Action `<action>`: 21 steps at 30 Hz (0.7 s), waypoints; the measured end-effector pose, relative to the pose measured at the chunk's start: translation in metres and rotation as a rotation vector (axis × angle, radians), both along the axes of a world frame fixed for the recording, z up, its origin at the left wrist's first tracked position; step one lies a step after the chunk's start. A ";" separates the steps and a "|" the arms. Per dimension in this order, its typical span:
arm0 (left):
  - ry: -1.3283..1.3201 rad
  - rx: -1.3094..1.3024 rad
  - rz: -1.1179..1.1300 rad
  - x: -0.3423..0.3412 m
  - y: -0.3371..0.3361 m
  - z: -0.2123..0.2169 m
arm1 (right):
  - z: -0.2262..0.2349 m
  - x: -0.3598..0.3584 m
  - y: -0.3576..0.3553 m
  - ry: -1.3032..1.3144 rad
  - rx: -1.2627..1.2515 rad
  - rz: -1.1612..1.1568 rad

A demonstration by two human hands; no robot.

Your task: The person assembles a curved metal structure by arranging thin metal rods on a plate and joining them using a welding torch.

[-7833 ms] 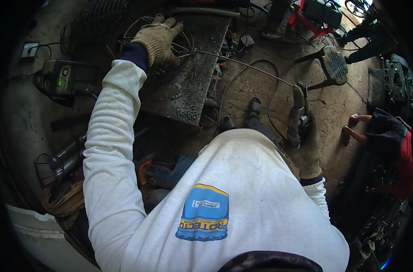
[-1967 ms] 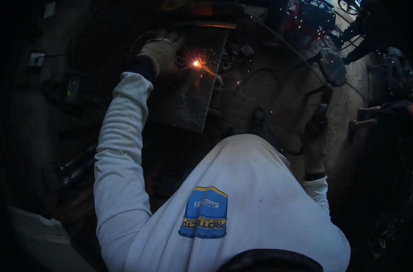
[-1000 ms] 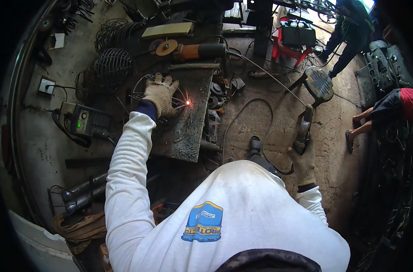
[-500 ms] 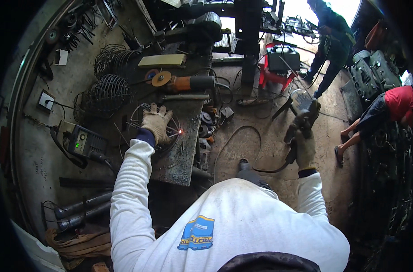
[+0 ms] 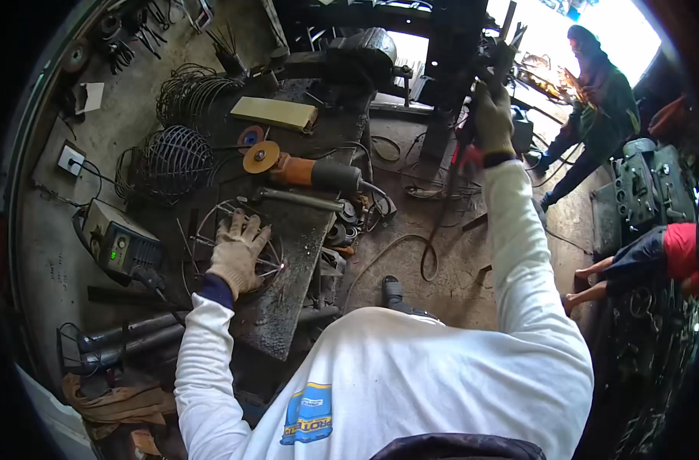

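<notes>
Gloved, with fingers spread, my left hand [image 5: 238,249] lies over a round metal wire frame [image 5: 269,265] on the dark workbench [image 5: 277,326]. A small spot on the frame's right side glows. My right hand [image 5: 493,119], also gloved, is raised at the upper right, well away from the bench. Its fingers are closed round a dark tool, apparently a welding electrode holder [image 5: 497,65], with a thick cable hanging down. The tool's far end blends into the dark background. Beyond the frame lies an orange angle grinder [image 5: 296,170] with a tan disc, beside a metal tube [image 5: 300,201].
A welding machine [image 5: 127,249] stands left of the bench. A domed wire cage [image 5: 177,157], wire rings [image 5: 192,92], a pale yellow bar [image 5: 273,113] and a vise [image 5: 365,52] occupy the bench. Cable [image 5: 395,241] crosses the floor. Two people [image 5: 595,100] [image 5: 679,249] are at right, one near sparks.
My right hand has swung up and farther away with the dark tool. My left hand stays on the wire frame, and the glowing spot is dimmer. Sparks now show by the standing person.
</notes>
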State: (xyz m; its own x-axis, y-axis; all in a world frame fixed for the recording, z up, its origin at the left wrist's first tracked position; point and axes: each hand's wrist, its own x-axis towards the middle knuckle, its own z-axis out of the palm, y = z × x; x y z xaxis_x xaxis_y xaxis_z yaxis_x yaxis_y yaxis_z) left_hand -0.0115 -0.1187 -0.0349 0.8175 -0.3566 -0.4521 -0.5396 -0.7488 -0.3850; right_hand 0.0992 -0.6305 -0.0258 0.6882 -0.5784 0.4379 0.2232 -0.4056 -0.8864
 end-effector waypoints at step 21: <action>-0.064 -0.006 0.106 0.010 -0.017 -0.002 | -0.063 0.226 0.044 0.142 -0.309 -0.190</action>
State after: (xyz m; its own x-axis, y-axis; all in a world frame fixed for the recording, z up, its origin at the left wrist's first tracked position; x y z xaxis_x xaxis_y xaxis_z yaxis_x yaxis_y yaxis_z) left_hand -0.0018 -0.1360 -0.0367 0.8781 -0.2690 -0.3958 -0.4314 -0.8028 -0.4115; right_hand 0.3256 -0.5866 -0.0890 0.6478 -0.5575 0.5192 0.0017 -0.6805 -0.7328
